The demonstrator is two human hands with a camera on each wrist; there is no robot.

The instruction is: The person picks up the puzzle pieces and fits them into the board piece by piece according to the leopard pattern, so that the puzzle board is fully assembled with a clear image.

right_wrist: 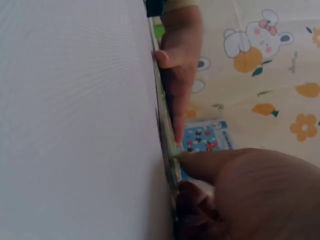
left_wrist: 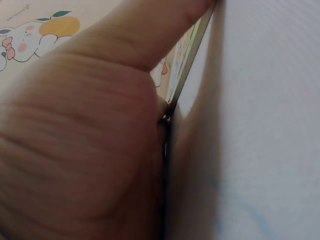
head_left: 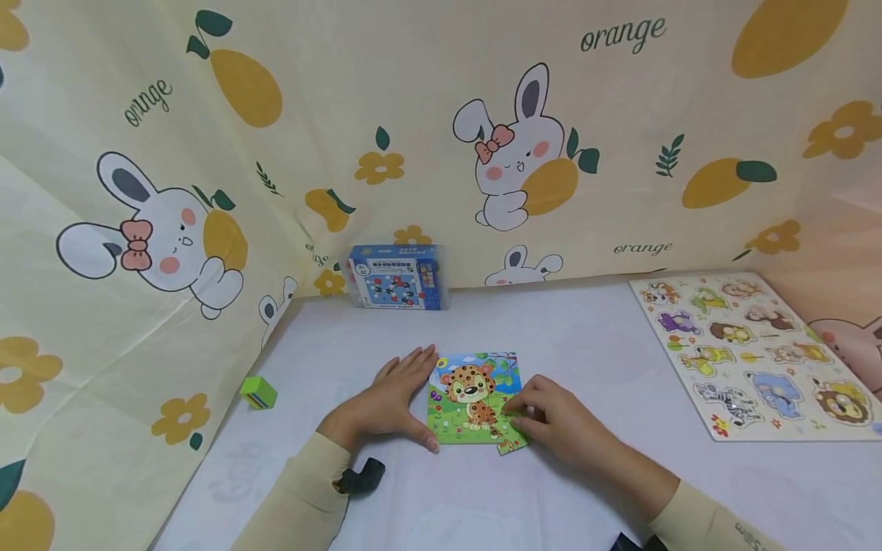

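Observation:
A square jigsaw puzzle point(head_left: 463, 402) with a cartoon leopard on grass lies flat on the white tabletop. My left hand point(head_left: 389, 405) lies along its left side, fingers stretched forward and the thumb at the lower left corner. At the lower right, a puzzle piece point(head_left: 511, 444) sits askew and juts past the bottom edge. My right hand point(head_left: 558, 417) pinches this piece by its right side with bent fingers; part of the piece is hidden under them. In the right wrist view the thumb point(right_wrist: 200, 162) meets the thin edge of the puzzle.
Behind the puzzle stands a blue box point(head_left: 396, 277) with a molecule picture. A green block point(head_left: 258, 392) is at the left, by the patterned cloth point(head_left: 386, 92). At the right lies an animal puzzle board point(head_left: 747, 352).

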